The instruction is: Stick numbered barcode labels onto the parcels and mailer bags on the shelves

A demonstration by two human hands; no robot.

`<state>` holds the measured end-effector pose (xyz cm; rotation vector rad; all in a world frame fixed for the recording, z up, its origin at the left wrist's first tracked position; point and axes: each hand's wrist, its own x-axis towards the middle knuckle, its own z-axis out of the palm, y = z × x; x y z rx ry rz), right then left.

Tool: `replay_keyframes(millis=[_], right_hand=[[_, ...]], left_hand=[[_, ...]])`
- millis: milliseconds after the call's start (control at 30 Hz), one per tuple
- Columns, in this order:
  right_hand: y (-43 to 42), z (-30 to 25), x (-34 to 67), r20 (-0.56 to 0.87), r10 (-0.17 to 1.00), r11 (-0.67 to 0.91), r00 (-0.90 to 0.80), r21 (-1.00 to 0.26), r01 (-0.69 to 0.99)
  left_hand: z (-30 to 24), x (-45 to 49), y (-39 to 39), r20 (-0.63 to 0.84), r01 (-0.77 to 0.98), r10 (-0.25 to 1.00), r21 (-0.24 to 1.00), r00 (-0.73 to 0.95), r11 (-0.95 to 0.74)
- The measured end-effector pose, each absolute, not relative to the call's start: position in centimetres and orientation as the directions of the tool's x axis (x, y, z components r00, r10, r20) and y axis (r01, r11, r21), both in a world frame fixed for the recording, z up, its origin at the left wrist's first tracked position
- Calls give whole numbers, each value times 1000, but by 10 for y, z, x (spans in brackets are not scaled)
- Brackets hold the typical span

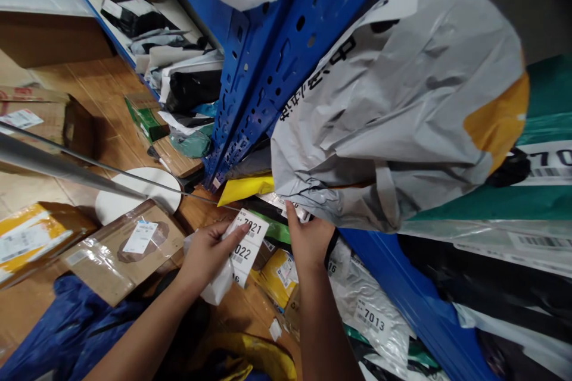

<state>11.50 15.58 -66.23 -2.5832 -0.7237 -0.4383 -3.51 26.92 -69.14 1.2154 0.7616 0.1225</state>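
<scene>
My left hand [210, 253] pinches a sheet of printed labels [250, 244], with 7021 and 7022 readable and a loose pale backing hanging below. My right hand [308, 235] reaches in at the lower edge of a big grey plastic parcel bag [393, 107]. Its thumb rests against a white label [281, 201] on a parcel beneath that bag; the other fingers are hidden, so their grip does not show. Between the hands lie a yellow parcel [248, 189] and a green-and-black one [277, 231], both partly covered.
A blue perforated shelf post [250, 71] rises behind my hands. Labelled parcels fill the shelf on the right, including a clear-wrapped one marked 7013 [373, 324]. A cardboard box [127, 250] and a yellow box [40, 241] are at left, near a pole on a round white base [111, 205].
</scene>
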Motion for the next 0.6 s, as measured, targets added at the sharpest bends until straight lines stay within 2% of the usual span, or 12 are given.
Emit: replay_keyframes(millis=[100, 233, 300, 467, 533, 600], right_hand=[[159, -665, 115, 364, 367, -789, 856, -367, 493], [155, -668, 117, 362, 306, -678, 881, -566, 468], [152, -669, 122, 368, 293, -651, 883, -599, 466], [141, -671, 130, 406, 210, -762, 889, -502, 409], [138, -669, 121, 463, 221, -803, 858, -413, 430], [138, -664, 106, 555, 308, -803, 773, -284, 524]], left_hand=[[-690, -35, 276, -445, 259, 497, 879, 745, 400], [-686, -27, 277, -428, 228, 508, 884, 747, 409], [-687, -27, 276, -419, 226, 497, 887, 759, 403], [-689, -32, 275, -386, 206, 513, 905, 767, 373], [-689, -32, 278, -284, 134, 563, 947, 776, 293], [-688, -28, 284, -142, 28, 602, 980, 786, 195]])
